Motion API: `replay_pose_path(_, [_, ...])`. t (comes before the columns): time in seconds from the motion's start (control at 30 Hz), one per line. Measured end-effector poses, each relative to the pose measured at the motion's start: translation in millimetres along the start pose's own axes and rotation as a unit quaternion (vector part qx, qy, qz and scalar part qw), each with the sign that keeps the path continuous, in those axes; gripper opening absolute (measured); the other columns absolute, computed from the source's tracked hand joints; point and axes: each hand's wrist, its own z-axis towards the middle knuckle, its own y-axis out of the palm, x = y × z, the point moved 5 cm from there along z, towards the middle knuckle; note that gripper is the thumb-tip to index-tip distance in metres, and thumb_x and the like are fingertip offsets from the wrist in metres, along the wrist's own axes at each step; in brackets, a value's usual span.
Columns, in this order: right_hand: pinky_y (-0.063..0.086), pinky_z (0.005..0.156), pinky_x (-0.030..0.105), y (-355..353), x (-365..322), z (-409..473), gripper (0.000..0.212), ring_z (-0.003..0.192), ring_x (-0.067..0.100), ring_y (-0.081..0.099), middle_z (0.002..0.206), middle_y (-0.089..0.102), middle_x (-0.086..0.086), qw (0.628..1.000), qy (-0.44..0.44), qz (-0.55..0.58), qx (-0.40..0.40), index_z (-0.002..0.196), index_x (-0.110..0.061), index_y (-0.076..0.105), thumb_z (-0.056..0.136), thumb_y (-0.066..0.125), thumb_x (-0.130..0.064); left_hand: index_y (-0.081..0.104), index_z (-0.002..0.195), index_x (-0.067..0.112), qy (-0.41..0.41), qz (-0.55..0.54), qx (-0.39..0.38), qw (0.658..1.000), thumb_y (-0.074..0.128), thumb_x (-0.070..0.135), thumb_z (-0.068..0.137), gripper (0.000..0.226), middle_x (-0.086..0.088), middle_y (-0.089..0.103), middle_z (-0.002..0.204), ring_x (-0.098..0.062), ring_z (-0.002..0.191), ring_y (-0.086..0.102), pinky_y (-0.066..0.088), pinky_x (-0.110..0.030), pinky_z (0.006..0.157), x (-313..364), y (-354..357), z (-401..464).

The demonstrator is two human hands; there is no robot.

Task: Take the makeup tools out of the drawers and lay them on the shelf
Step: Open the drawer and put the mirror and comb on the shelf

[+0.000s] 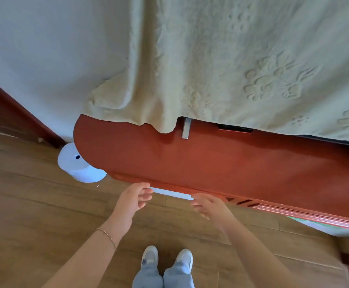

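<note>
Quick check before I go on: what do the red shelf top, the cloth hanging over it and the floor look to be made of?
Shelf top: probably wood or board under a smooth reddish-brown paint or lacquer; even colour, soft sheen, no grain showing.
Cloth: soft cream fabric, matt, hanging in folds, with raised flower patterns.
Floor: wood or wood-look planks, brown, with visible grain and seams; which of the two cannot be told.

The cream cloth (221,59) hides the far part of the red shelf (211,161). The shelf's near edge covers the fingertips of the left hand (135,197) and the white drawer front (170,193). The right picture edge cuts off the shelf.
</note>
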Motion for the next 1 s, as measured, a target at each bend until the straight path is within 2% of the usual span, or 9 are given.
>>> replay_pose_path(0.07, [0.047,0.068,0.024,10,28,16,0.02,0.084,0.019,0.06,0.097,0.066,0.009,0.98,0.101,0.169,-0.004,0.104,-0.008,0.064,0.091,0.053,-0.018,0.061,0.109,0.007,-0.114,-0.113,-0.012,0.987,0.041,0.022,0.097,0.028,-0.009,0.066,0.109,-0.02,0.097,0.061,0.046,-0.029,0.078,-36,1,19])
replay_pose_path(0.13, [0.049,0.068,0.027,16,53,32,0.019,0.091,0.026,0.058,0.101,0.064,0.016,0.946,0.149,0.287,0.017,0.106,-0.003,0.059,0.093,0.049,-0.013,0.058,0.117,0.006,-0.171,-0.18,-0.013,0.969,0.035,0.027,0.099,0.036,-0.01,0.064,0.114,-0.021,0.101,0.06,0.045,-0.03,0.081,-64,1,38])
replay_pose_path(0.2, [0.049,0.069,0.031,17,72,51,0.017,0.093,0.029,0.057,0.101,0.063,0.019,0.912,0.173,0.368,0.059,0.107,-0.003,0.054,0.094,0.045,-0.011,0.053,0.123,0.003,-0.201,-0.216,-0.005,0.956,0.03,0.028,0.1,0.041,-0.012,0.061,0.117,-0.022,0.101,0.059,0.044,-0.033,0.085,-82,3,57])
replay_pose_path(0.3, [0.047,0.07,0.034,15,88,83,0.012,0.08,0.028,0.055,0.097,0.059,0.018,0.869,0.181,0.445,0.122,0.103,-0.006,0.047,0.094,0.043,-0.012,0.044,0.131,0.001,-0.222,-0.241,-0.002,0.945,0.023,0.031,0.101,0.047,-0.015,0.054,0.128,-0.026,0.11,0.054,0.039,-0.037,0.099,-89,13,80])
replay_pose_path(0.37, [0.046,0.079,0.036,14,91,101,0.014,0.086,0.03,0.055,0.103,0.054,0.017,0.838,0.174,0.496,0.144,0.106,-0.007,0.044,0.093,0.043,-0.013,0.036,0.137,0.002,-0.227,-0.258,0.0,0.939,0.021,0.033,0.101,0.05,-0.017,0.048,0.135,-0.028,0.121,0.048,0.034,-0.039,0.105,-91,19,94])
replay_pose_path(0.47, [0.043,0.086,0.035,11,89,121,0.012,0.097,0.031,0.054,0.101,0.054,0.014,0.822,0.143,0.526,0.163,0.09,-0.011,0.048,0.092,0.037,-0.012,0.027,0.143,0.004,-0.226,-0.3,0.009,0.927,0.02,0.035,0.101,0.053,-0.015,0.041,0.142,-0.028,0.13,0.04,0.029,-0.04,0.109,-91,28,115])
replay_pose_path(0.57, [0.044,0.066,0.031,11,87,133,0.02,0.076,0.028,0.056,0.083,0.058,0.012,0.797,0.111,0.569,0.168,0.074,-0.01,0.049,0.085,0.034,-0.004,0.032,0.139,0.007,-0.211,-0.366,0.021,0.906,0.018,0.037,0.099,0.052,-0.011,0.036,0.146,-0.026,0.135,0.034,0.023,-0.041,0.113,-86,35,126])
replay_pose_path(0.63, [0.044,0.065,0.03,11,89,133,0.022,0.07,0.027,0.054,0.077,0.058,0.013,0.787,0.104,0.585,0.165,0.071,-0.007,0.051,0.082,0.033,0.0,0.035,0.136,0.008,-0.2,-0.402,0.024,0.893,0.019,0.038,0.098,0.051,-0.01,0.036,0.146,-0.025,0.136,0.032,0.02,-0.039,0.114,-83,38,128])
replay_pose_path(1.0, [0.047,0.074,0.031,24,123,96,0.022,0.073,0.025,0.057,0.079,0.057,0.012,0.808,0.118,0.552,0.169,0.067,-0.01,0.047,0.083,0.034,0.0,0.036,0.137,0.001,-0.226,-0.417,0.043,0.879,0.024,0.042,0.098,0.057,-0.015,0.042,0.141,-0.027,0.131,0.039,0.028,-0.039,0.111,-115,15,89])
